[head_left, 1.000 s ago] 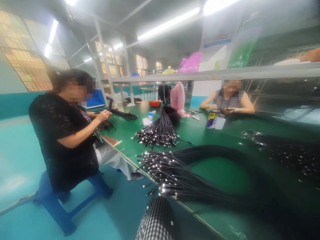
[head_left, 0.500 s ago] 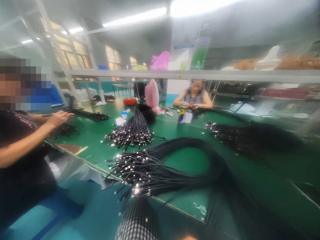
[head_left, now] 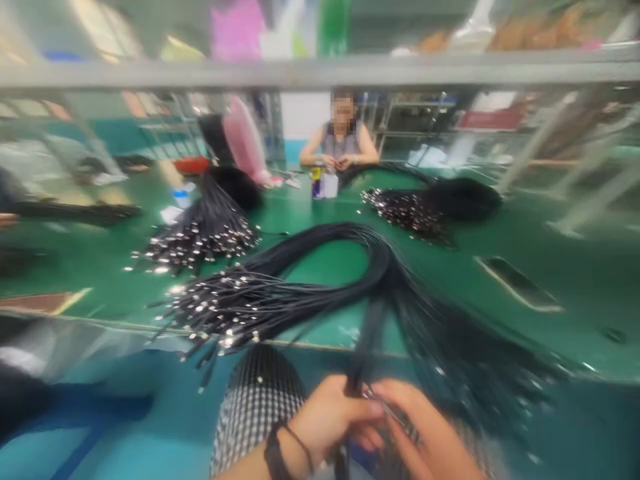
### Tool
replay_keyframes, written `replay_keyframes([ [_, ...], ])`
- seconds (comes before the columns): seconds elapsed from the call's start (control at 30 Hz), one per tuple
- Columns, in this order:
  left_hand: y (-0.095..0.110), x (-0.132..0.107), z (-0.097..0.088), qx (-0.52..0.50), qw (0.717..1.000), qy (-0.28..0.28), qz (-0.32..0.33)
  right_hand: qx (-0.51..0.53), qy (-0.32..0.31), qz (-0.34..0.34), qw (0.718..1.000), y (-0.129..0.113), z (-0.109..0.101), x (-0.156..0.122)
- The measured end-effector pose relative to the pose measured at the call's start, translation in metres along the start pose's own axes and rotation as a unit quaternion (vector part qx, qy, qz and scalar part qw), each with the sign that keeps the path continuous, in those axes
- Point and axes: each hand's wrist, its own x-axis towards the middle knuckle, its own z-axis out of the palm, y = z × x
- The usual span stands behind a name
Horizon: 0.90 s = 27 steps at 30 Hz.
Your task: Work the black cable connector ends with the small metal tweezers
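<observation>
At the bottom middle, below the table's front edge, my left hand (head_left: 327,417) and my right hand (head_left: 425,433) meet. A dark band circles the left wrist. Both are closed round black cable ends (head_left: 367,380) that rise from them toward the table. These join a large looped bundle of black cables (head_left: 320,263) with silver connectors fanned out at its left end (head_left: 210,310). The picture is smeared by motion, so finger detail is poor. My checked trouser leg (head_left: 257,407) shows under the bundle.
The green table (head_left: 500,227) carries two more cable bundles, left (head_left: 200,233) and back right (head_left: 425,207). A pink fan (head_left: 245,143), a spray can and white cup (head_left: 323,183) stand at the back. A person sits opposite (head_left: 343,137); another person's arm is at far left (head_left: 7,217).
The view has swung right and tipped down. My two hands have come into sight at the bottom, closed on cable ends. The person at the left has slid almost out of view.
</observation>
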Motion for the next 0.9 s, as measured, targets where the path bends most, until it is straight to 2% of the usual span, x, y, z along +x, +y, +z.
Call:
replay_keyframes([
  [0.07,0.003,-0.004,0.001,-0.003,1.000,0.004,0.002,-0.025,-0.004,-0.013,1.000,-0.005,-0.004,-0.001],
  [0.2,0.013,-0.008,0.000,-0.006,1.000,0.008,0.002,-0.022,-0.017,0.029,0.999,-0.011,-0.008,0.000],
  [0.47,0.013,-0.009,0.000,0.012,1.000,0.012,0.005,0.041,-0.011,0.062,0.997,-0.014,-0.013,-0.007],
  [0.63,0.012,-0.007,0.001,0.005,1.000,0.010,-0.003,0.104,-0.023,0.078,0.991,-0.012,-0.008,-0.008],
  [0.7,0.012,-0.008,0.002,0.000,1.000,0.000,-0.012,0.178,0.003,0.099,0.979,-0.009,-0.003,-0.008],
  [0.8,0.011,-0.008,0.003,-0.008,1.000,-0.014,-0.017,0.320,0.047,0.146,0.935,-0.005,0.006,-0.009],
  [0.9,0.011,-0.008,0.002,-0.009,1.000,-0.019,-0.011,0.402,0.053,0.185,0.895,-0.003,0.012,-0.009],
])
